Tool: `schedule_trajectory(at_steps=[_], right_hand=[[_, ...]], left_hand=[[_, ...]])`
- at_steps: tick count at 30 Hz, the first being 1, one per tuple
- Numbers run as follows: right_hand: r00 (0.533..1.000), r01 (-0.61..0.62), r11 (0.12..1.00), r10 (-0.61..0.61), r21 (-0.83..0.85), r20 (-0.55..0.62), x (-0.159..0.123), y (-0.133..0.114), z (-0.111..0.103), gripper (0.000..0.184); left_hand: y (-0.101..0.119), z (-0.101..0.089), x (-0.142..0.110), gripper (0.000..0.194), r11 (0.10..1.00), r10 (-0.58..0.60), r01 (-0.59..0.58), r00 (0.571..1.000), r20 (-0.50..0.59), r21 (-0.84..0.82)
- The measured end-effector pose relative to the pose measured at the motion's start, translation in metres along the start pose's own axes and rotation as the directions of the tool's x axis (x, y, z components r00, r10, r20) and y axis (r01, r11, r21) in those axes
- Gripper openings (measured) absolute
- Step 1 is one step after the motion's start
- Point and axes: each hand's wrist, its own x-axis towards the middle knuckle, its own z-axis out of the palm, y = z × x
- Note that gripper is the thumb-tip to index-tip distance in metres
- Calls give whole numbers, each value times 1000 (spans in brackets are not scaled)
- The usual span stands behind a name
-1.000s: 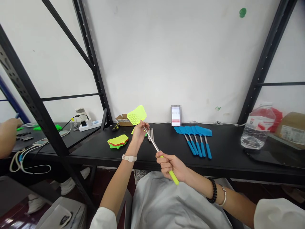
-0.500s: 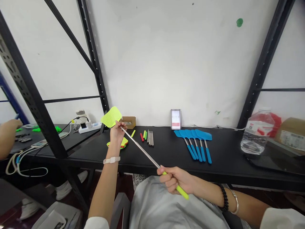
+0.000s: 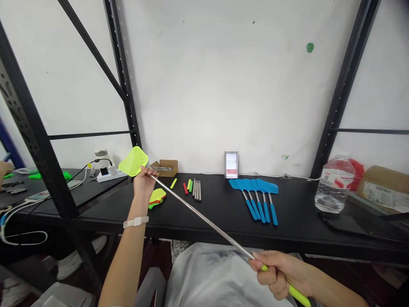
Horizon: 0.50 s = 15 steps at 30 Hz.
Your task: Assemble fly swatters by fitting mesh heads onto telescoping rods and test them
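Note:
A yellow-green fly swatter [image 3: 204, 219] with a telescopic metal rod stretches between my two hands. My left hand [image 3: 145, 181] is closed round the rod just below the perforated head, which points up and left. Low at the right, my right hand [image 3: 275, 273] grips the yellow-green handle. Below my left hand lies a stack of swatter heads [image 3: 157, 197] in yellow, red and green. To its right are loose coloured handles [image 3: 188, 186] and several short metal rods [image 3: 197, 190]. Several blue swatters [image 3: 258, 198] lie fanned out on the black table [image 3: 217, 209].
A phone [image 3: 231, 165] leans on the wall behind the blue swatters. A small cardboard box [image 3: 168, 168] stands at the back left. On the right are a large water bottle [image 3: 332, 185] and a bigger carton [image 3: 385, 187]. Black rack posts [image 3: 340, 89] frame the table.
My hands have moved apart and the swatter's rod has grown longer. My right hand went down and right with the handle, my left hand slightly left. The view has shifted a little.

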Motion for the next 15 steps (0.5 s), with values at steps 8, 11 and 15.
schedule_trajectory(at_steps=[8,11,15], right_hand=[[990,47,993,-61,-106,-129,-22,11,6,34],[974,-7,984,-34,-179,-225,-45,26,1,39],[890,4,992,-63,-129,-451,-71,40,-6,45]], left_hand=[[5,10,-1,35,997,8,-10,999,31,75],[39,-30,-1,39,988,150,-142,971,-186,55],[84,-77,-11,42,972,234,-215,930,-283,97]])
